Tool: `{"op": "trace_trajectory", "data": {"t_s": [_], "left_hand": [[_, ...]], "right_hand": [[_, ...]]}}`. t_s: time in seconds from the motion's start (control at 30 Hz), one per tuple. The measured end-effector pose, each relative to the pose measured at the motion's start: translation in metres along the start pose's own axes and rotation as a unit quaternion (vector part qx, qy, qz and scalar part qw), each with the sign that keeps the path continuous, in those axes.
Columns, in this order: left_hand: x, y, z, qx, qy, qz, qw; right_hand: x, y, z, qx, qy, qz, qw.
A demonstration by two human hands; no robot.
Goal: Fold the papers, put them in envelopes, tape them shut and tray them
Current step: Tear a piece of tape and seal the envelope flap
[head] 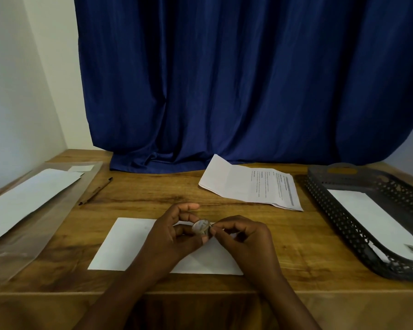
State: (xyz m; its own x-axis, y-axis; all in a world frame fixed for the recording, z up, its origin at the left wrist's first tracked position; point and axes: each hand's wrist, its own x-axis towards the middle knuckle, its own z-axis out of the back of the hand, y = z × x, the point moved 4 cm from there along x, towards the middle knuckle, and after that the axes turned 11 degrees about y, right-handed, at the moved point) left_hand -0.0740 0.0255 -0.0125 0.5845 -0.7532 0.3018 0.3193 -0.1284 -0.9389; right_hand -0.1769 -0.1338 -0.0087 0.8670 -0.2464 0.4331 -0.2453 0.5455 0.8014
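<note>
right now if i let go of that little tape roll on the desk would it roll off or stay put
The tape roll is small and round, so on edge it would probably roll; flat, it likely stays. It looks light, pinched between the left hand and right hand. Dropped here, it would likely land on the envelope.

Dim, soft indoor light, brighter on the left wall [22, 91]; no hard shadows or glare. Strong wide-angle bowing at edges, curtain [248, 79] curves. Slightly soft overall, printed text on papers [250, 185] unreadable.
</note>
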Motion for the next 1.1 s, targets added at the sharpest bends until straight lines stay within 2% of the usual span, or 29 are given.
{"op": "trace_trajectory", "data": {"t_s": [0.53,0.83,0.97,1.1], "left_hand": [[0.0013,0.0011,-0.0005,0.07,-0.014,0.008,0.997],[0.0008,0.001,0.0019,0.045,-0.023,0.012,0.999],[0.0003,0.0,0.0035,0.017,-0.038,0.009,0.999],[-0.0001,0.0004,0.0037,0.029,-0.033,0.004,0.999]], "right_hand": [[-0.0026,0.0045,-0.0034,-0.02,0.028,-0.006,0.999],[-0.0013,0.0005,0.0004,0.041,0.013,-0.039,0.998],[-0.0012,0.0048,-0.0002,0.102,0.021,-0.031,0.994],[-0.0003,0.0056,-0.0028,0.075,0.044,-0.039,0.995]]}}
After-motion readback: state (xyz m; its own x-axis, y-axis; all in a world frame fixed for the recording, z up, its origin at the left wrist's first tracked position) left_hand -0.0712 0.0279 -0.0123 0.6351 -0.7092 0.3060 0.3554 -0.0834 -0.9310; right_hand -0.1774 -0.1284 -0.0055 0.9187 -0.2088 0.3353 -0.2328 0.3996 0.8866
